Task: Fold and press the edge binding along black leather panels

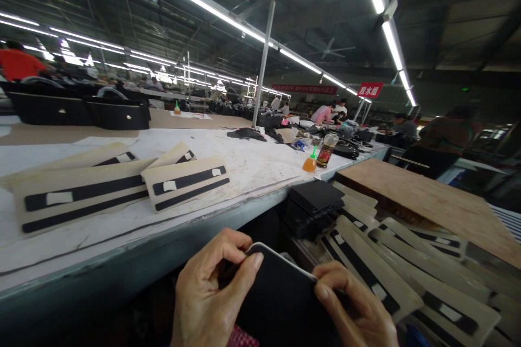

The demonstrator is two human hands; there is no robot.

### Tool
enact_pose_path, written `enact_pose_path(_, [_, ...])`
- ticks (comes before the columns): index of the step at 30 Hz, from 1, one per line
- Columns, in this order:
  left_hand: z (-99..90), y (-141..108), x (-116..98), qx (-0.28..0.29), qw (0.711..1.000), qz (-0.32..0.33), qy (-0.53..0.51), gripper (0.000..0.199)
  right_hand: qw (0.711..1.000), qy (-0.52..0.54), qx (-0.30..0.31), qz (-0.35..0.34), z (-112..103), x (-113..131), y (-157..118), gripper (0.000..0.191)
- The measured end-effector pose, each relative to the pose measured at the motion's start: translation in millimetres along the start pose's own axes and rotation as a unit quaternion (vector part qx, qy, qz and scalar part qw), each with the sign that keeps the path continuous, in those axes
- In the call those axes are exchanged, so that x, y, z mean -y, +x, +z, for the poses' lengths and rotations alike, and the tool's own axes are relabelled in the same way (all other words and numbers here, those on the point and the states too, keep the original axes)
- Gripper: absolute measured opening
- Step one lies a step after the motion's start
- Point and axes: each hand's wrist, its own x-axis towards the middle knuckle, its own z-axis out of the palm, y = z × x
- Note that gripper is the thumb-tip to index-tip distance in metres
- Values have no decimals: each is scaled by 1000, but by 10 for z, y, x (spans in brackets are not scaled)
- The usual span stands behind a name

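Note:
Between my hands is a black panel (pixel 285 298) with rounded corners and a thin pale edge along its top. My left hand (pixel 215 287) pinches its upper left corner between thumb and fingers. At the upper right corner, my right hand (pixel 354 303) grips the same edge with thumb and forefinger. The panel's lower part runs out of view. To the right lie several beige panels (pixel 431 276) with black strips and small white patches. A stack of black pieces (pixel 313 200) sits just beyond my right hand.
On the white-covered table (pixel 252 173) are more beige strip panels (pixel 187 181), an orange glue bottle (pixel 310 161) with a green tip and a dark-labelled bottle (pixel 326 150). Black bag parts (pixel 118 111) stand far left. A wooden board (pixel 423 195) is at right; people work behind.

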Motion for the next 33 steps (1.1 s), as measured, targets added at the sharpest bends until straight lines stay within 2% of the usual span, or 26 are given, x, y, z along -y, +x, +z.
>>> enact_pose_path(4, [-85, 47, 51, 24, 999, -29, -9, 23, 1000, -2, 5, -6, -14, 11, 3, 40])
enact_pose_path(8, [-126, 58, 89, 84, 995, -39, -35, 19, 1000, 3, 19, -6, -36, 10, 20, 36])
enact_pose_path(13, [-70, 27, 78, 21, 996, -36, -74, 21, 997, -13, 64, -34, -93, -40, 54, 32])
enact_pose_path(16, [-25, 13, 65, 45, 998, 2, -47, 21, 995, -17, 93, -36, -105, -67, 61, 31])
enact_pose_path(21, [40, -2, 72, -27, 998, 51, 7, 25, 998, 8, 60, -28, -42, -77, 35, 32])
enact_pose_path(25, [22, 2, 139, -6, 992, 100, 72, 28, 996, -4, 57, -69, -21, -96, 39, 30])
enact_pose_path(29, [-5, -2, 217, 3, 995, 84, 56, 28, 993, -25, 67, -90, -47, -84, 64, 28])
enact_pose_path(33, [-59, 1, 260, 9, 1000, 15, 23, 17, 993, -38, 71, -88, -74, -74, 64, 26])
